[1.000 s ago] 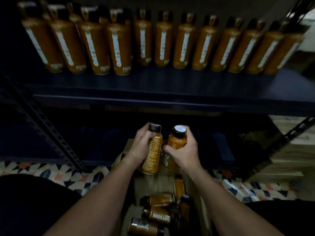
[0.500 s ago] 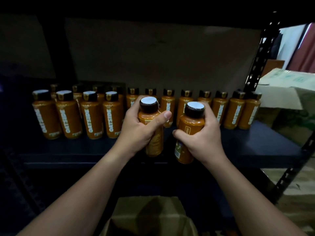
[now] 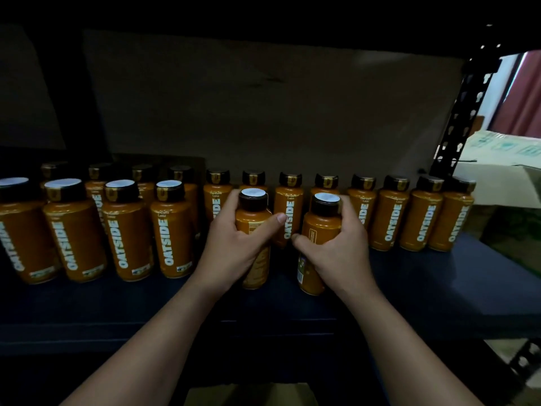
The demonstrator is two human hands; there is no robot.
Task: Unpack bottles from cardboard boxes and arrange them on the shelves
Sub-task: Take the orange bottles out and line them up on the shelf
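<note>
Left hand (image 3: 234,253) grips 1 bottle (image 3: 254,227), right hand (image 3: 336,256) grips another bottle (image 3: 320,227), both upright at the shelf (image 3: 439,288) front, before the back row (image 3: 392,212).

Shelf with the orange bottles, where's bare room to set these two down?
The dark shelf is bare in front of the back-row bottles, right of the front-row bottles. The left end is two rows deep, crowded.
</note>
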